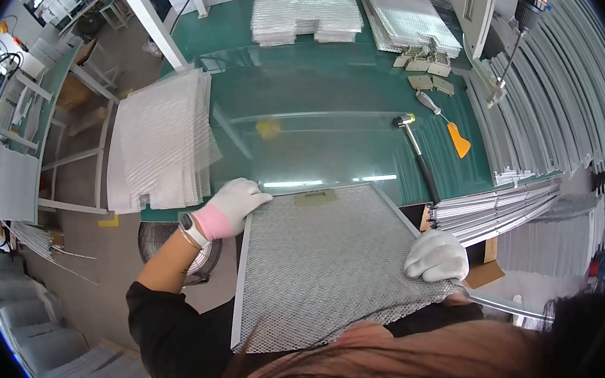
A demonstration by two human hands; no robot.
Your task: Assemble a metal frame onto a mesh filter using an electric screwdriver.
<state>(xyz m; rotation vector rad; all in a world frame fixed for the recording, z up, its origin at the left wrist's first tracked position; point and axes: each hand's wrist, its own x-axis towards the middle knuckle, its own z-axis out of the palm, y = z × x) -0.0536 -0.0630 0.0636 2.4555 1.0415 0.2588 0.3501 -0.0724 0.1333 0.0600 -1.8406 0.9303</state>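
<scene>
A square metal mesh filter panel point(323, 259) with a thin grey frame lies over the near edge of the green table point(308, 88), partly over my lap. My left hand point(235, 203), in a white glove with a pink cuff, grips the panel's far left corner. In a white glove too, my right hand point(436, 255) is closed on the panel's right edge near its near corner. A small tab sits at the middle of the panel's far edge.
A rubber mallet point(418, 156) and an orange-handled tool point(448, 126) lie right of the panel. Stacks of mesh sheets point(158, 140) sit at left and back point(304, 5). Metal frame strips point(561, 101) are piled at right. A fan point(159, 237) stands on the floor.
</scene>
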